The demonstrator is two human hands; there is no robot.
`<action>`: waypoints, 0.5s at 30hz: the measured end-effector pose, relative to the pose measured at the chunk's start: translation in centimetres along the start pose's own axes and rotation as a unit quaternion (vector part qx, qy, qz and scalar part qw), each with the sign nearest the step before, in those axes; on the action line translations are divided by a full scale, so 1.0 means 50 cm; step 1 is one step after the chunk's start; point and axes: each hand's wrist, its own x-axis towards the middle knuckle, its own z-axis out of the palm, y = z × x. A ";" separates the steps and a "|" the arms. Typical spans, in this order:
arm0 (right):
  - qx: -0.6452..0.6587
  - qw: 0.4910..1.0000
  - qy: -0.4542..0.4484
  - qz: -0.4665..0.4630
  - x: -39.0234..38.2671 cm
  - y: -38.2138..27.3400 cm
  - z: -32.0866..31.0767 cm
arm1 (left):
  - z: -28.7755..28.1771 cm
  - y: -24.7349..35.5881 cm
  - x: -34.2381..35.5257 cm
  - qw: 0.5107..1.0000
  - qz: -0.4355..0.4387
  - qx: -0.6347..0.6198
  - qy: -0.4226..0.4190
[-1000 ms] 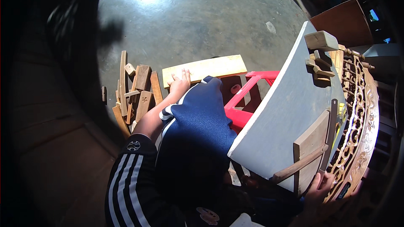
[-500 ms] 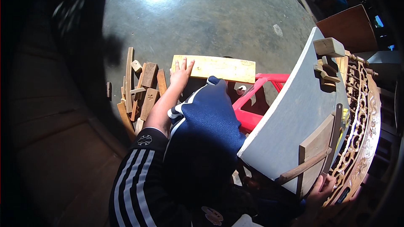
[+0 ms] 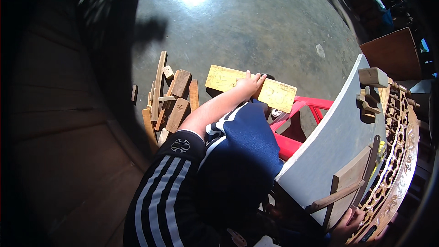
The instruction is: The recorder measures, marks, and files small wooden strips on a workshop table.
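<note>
Yellow board [image 3: 275, 94] lies under the left grip [image 3: 249, 85], outstretched, palm-down and loosely splayed, while the right grip [image 3: 349, 222] curls by a dark blade [image 3: 373, 155], hold unclear.

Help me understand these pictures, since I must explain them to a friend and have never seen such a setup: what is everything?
There is no machine here, just a person with bare hands. Every picture comes from a wide camera worn on that person's head, looking down, so straight edges bend. The picture's left is the person's left.

The left hand lies on a yellow board; whether it grips it is hard to tell. The right hand, partly in shadow, is near the lower end of a dark strip; its grip is unclear too.

On the grey panel lie a wooden block and a plank. A red frame stands beside it. At left, wood pieces lie on the floor.
</note>
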 end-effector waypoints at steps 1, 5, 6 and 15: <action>0.037 0.999 0.020 -0.004 -0.004 -0.008 0.007 | -0.001 0.009 -0.002 0.999 -0.005 0.013 0.044; 0.066 0.997 0.041 -0.025 0.039 -0.056 0.066 | 0.078 -0.055 -0.007 0.993 0.093 0.069 0.021; 0.068 0.996 0.043 -0.028 0.044 -0.068 0.066 | 0.092 -0.057 0.005 0.987 0.116 0.102 0.041; 0.042 0.999 -0.002 -0.034 0.025 -0.134 0.021 | 0.064 -0.024 -0.046 1.000 0.012 -0.005 -0.008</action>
